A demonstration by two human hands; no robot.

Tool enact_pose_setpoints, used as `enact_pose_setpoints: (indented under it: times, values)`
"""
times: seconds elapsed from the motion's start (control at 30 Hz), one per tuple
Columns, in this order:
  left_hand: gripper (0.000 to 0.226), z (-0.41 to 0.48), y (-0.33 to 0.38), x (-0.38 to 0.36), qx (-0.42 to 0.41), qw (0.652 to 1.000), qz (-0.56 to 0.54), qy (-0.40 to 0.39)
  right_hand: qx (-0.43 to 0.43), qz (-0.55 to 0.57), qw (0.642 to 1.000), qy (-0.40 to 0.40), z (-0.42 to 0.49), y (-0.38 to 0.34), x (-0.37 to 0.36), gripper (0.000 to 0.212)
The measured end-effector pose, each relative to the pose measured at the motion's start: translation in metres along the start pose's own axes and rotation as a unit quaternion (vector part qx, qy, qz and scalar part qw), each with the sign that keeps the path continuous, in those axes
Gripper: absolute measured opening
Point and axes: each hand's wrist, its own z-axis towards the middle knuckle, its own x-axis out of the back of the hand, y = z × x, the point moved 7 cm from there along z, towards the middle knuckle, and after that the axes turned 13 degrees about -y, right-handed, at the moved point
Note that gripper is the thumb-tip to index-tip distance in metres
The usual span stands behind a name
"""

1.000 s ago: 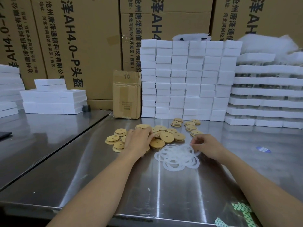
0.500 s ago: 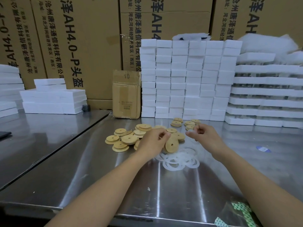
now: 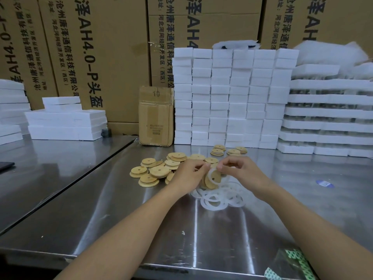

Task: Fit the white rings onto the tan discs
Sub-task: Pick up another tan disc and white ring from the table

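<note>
Tan disc, white ring between fingers

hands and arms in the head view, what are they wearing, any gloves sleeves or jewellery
The left hand and the right hand are bare: no gloves, rings, watch or wristband show. Both forearms are uncovered down to the frame's edge, so no sleeve is in view.

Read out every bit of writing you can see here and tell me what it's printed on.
"AH4.0-P头盔": big print on the tall brown carton.
"唐泽通信科技有限公": smaller column on the same carton.
"河北河间经济开发区(西区)": address column on the middle carton.
"10": on the small carton.
The small carton's printed label and the blue sticker: too small to read.
</note>
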Motion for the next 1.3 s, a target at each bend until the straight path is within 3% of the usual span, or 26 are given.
enact_pose_setpoints:
  times: [0.13, 0.3, 0.63, 1.0, 1.3]
  values:
    - [0.062, 0.001, 0.000, -0.005, 0.005, 0.999, -0.043, -0.025, 0.009, -0.022, 1.000, 0.018, 0.001, 0.003, -0.002, 0.009]
    - [0.013, 0.003, 0.001, -0.013, -0.050, 0.996, -0.021, -0.073, 0.011, -0.024, 0.999, 0.030, 0.001, 0.004, 0.000, 0.007]
    - [0.022, 0.006, -0.005, -0.011, -0.035, 0.994, -0.066, -0.079, 0.020, -0.034, 0.998, 0.042, 0.002, 0.005, 0.003, 0.011]
    - [0.034, 0.004, -0.004, -0.005, -0.045, 0.998, 0.006, -0.033, 0.001, -0.042, 0.999, 0.033, 0.002, 0.010, 0.007, 0.006]
    - [0.028, 0.003, 0.001, -0.001, -0.062, 0.998, -0.024, -0.022, -0.007, -0.063, 0.998, 0.031, 0.001, 0.011, 0.011, 0.009]
